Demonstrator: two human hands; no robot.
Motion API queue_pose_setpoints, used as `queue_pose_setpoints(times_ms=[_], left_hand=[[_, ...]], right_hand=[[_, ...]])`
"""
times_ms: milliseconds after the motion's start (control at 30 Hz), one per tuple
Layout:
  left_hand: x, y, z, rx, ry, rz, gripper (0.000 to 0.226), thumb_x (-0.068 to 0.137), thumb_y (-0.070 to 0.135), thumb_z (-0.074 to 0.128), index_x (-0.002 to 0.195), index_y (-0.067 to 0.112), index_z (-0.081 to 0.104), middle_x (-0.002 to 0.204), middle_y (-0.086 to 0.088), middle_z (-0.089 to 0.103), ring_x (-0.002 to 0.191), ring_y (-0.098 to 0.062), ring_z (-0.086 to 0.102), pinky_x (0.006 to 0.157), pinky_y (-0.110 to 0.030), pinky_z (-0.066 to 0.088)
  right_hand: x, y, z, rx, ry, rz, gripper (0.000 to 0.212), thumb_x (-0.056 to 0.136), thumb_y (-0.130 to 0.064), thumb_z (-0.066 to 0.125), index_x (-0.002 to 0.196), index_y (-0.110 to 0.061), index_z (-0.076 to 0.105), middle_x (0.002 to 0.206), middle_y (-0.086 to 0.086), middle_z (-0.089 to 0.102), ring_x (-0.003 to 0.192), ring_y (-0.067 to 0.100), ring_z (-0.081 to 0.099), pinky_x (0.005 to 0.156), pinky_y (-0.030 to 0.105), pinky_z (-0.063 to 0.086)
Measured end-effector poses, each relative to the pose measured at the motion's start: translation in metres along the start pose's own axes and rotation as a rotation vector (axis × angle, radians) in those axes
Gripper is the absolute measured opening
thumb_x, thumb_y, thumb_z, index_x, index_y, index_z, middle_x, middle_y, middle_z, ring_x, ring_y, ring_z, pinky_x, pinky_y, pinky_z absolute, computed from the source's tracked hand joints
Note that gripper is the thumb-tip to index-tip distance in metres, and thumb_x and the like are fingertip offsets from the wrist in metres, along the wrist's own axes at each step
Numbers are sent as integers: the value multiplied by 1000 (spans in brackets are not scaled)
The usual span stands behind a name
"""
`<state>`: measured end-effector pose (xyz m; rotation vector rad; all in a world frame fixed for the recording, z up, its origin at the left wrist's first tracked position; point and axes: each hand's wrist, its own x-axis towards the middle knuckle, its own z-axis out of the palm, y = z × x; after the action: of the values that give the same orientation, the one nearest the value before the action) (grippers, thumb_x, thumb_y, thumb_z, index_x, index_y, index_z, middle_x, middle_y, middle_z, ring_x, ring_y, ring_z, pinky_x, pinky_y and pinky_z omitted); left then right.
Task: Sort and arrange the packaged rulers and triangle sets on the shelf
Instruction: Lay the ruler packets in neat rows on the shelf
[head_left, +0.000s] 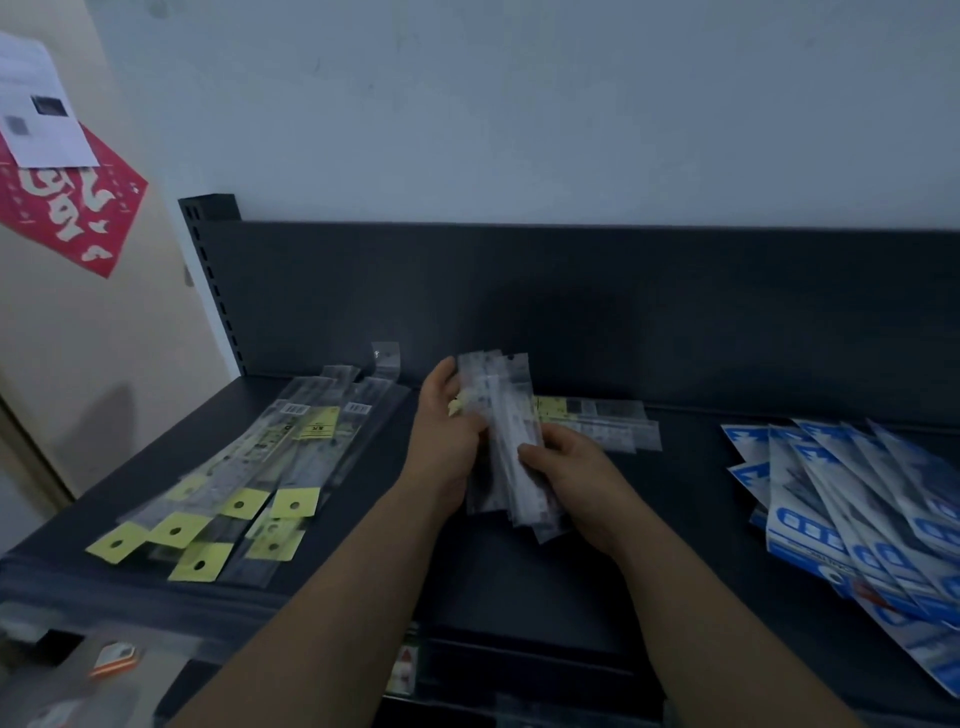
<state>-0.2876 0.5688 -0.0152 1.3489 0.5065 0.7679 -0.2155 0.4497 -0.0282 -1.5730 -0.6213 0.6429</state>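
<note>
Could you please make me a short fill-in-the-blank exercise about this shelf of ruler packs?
The left hand and right hand grip one clear bundle of packaged ___.
The long packs at the left carry ___ tags.
The fanned packs at the right are white and ___.
Missing words: rulers; yellow; blue.

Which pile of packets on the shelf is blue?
The fanned pile at the right end; the left pile has yellow tags, the held bundle is clear.

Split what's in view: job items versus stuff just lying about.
Job: clear ruler bundle gripped by left hand and right hand; yellow-tagged ruler packs, left; blue packs, right; dark shelf.
Lying about: red paper decoration, white notice, far left.
</note>
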Motion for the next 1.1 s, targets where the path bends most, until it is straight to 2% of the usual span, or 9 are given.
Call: queue_pose_setpoints(times_ms=[100,200,300,433,500,600,767,967,1100], left_hand=[[4,3,0,-152,18,-14,68,83,-16,51,138,22,41,127,-2,60,106,-21,64,66,-26,53],[2,9,2,-324,4,-102,69,85,-19,49,142,19,35,120,2,60,103,-20,63,61,-25,51],[2,8,4,-242,-33,-100,67,86,-17,50,140,20,38,123,4,58,108,-19,61,66,-27,52],[2,-4,11,-170,16,-84,64,86,-12,51,134,28,39,126,5,56,109,-20,61,81,-39,56],[1,-7,14,-173,43,-71,65,87,-11,53,135,29,37,124,4,56,108,-19,61,82,-39,57],[2,-6,13,-186,51,-75,70,86,-14,52,140,28,34,126,0,56,109,-20,60,81,-40,57],[14,19,2,-250,45,-45,65,87,-17,46,140,22,40,123,-6,58,109,-20,60,75,-30,53],[27,33,-17,-246,85,38,51,89,-12,49,133,14,50,130,-6,57,110,-20,59,87,-29,52],[24,21,-15,19,50,-2,61,87,17,68,141,12,41,137,-3,53,119,-19,55,86,-22,47]], right_hand=[[0,1,0,26,28,-8,19,94,-10,53,105,-21,63,99,6,71,91,26,68,84,43,56],[1,1,0,95,68,-23,25,94,-9,53,114,-21,61,100,6,70,93,26,68,85,44,56],[1,1,0,104,57,-25,31,95,-11,54,123,-23,58,105,4,70,95,21,68,86,41,56],[-2,-3,0,174,-22,-1,21,97,-17,50,109,-20,67,102,5,73,96,21,69,90,41,54],[-4,-3,-2,189,-74,-6,20,94,-17,56,112,-17,65,103,7,73,97,23,69,88,39,55],[-4,-2,-6,89,-101,-13,39,85,-4,66,119,-22,60,106,7,71,96,23,69,83,39,57],[-4,-4,-11,37,-194,60,51,83,2,66,121,-31,57,114,4,68,103,22,66,91,42,54],[-11,-30,-37,-224,-283,68,55,83,5,64,117,-36,53,105,-5,67,94,10,65,79,23,54],[-11,-49,-58,-573,-254,-36,65,80,0,68,117,-49,51,116,-8,63,106,9,59,82,21,47]])
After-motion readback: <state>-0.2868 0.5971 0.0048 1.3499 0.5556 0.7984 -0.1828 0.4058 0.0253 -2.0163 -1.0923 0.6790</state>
